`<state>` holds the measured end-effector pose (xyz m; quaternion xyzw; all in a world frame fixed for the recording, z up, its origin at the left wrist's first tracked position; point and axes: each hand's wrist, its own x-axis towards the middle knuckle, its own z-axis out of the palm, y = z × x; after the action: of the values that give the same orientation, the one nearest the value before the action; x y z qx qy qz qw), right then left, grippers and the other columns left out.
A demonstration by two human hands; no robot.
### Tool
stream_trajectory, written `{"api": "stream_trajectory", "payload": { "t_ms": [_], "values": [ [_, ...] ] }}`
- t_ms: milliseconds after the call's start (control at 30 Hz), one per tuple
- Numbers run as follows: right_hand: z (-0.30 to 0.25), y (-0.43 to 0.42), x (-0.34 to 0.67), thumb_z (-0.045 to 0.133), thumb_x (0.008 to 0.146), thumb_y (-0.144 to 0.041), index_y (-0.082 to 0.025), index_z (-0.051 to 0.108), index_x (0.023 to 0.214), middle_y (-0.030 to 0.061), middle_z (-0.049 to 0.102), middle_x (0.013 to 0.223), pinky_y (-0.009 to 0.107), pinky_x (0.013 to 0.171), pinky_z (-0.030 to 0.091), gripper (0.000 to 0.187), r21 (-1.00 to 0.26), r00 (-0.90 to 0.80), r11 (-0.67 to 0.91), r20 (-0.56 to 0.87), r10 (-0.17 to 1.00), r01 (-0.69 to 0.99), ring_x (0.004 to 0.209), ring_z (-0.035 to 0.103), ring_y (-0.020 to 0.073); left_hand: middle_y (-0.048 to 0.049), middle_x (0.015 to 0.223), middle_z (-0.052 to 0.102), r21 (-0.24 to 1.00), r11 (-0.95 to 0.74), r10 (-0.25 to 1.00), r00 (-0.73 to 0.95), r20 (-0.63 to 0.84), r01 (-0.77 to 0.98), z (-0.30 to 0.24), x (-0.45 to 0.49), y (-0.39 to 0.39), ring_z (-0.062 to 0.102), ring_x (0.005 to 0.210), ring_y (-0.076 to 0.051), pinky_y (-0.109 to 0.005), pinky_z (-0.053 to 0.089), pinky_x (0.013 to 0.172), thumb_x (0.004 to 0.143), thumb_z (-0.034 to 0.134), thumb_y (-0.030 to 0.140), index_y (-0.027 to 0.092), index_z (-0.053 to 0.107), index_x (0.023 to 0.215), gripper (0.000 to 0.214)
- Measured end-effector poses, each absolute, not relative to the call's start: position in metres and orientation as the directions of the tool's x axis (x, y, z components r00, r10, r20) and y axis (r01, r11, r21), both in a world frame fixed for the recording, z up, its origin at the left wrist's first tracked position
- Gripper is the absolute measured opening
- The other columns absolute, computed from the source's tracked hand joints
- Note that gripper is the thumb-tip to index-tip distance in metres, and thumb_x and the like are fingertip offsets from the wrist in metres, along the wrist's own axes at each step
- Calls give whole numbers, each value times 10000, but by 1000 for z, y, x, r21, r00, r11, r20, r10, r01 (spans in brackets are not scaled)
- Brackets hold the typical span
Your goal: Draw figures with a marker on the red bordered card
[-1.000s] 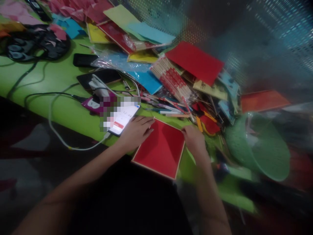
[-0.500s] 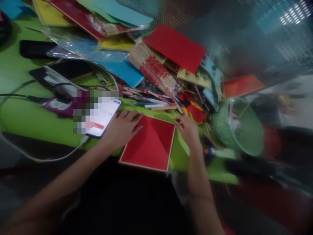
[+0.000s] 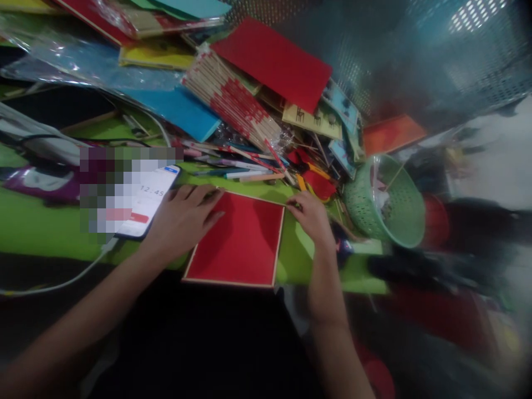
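A red rectangular panel [image 3: 239, 238] with thin pale wooden strips along its edges lies at the near edge of the green table [image 3: 37, 224]. My left hand [image 3: 183, 216] rests over its upper left corner, fingers stretched out and apart, thumb over the red surface. At the upper right corner, my right hand [image 3: 310, 213] has thumb and fingers pinched together by the strip's end; whatever is between the fingertips is too small to make out. A lit phone [image 3: 143, 205] on a white cable lies just left of my left hand.
Behind the panel lie several pens [image 3: 249, 166], a bundle of red-and-tan sticks [image 3: 245, 105], a red sheet [image 3: 274, 61] and blue paper [image 3: 178, 111]. To the right stands a green perforated basket [image 3: 374, 205]. A purple power strip [image 3: 45, 183] sits at the left.
The view has shifted, so everything appears further left. Both hands keep their places at the panel's upper corners, with my right fingers still pinched.
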<state>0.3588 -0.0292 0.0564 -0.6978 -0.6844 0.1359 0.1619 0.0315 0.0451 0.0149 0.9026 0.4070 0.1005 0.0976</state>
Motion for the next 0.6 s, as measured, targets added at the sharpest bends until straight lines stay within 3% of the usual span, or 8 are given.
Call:
{"api": "stream_trajectory", "payload": {
  "t_ms": [300,600],
  "values": [
    [56,-30,357,653,979,-172,-223,756,936,67,746,994,357,844,505,122,-400,17,-7,21,1000,916,957,694,245,-176,1495,616,306,-621,772,631,78,722,19,32,44,583,1279,-416,-553,485,995,1088,393,421,205,559,1569,552],
    [57,-29,356,682,979,-176,-212,744,923,59,741,978,344,815,491,91,-413,22,-17,7,1000,911,936,690,233,-171,1495,622,276,-625,772,631,76,731,20,32,44,584,1269,-416,-558,504,978,1089,359,429,206,557,1565,562]
  ]
}}
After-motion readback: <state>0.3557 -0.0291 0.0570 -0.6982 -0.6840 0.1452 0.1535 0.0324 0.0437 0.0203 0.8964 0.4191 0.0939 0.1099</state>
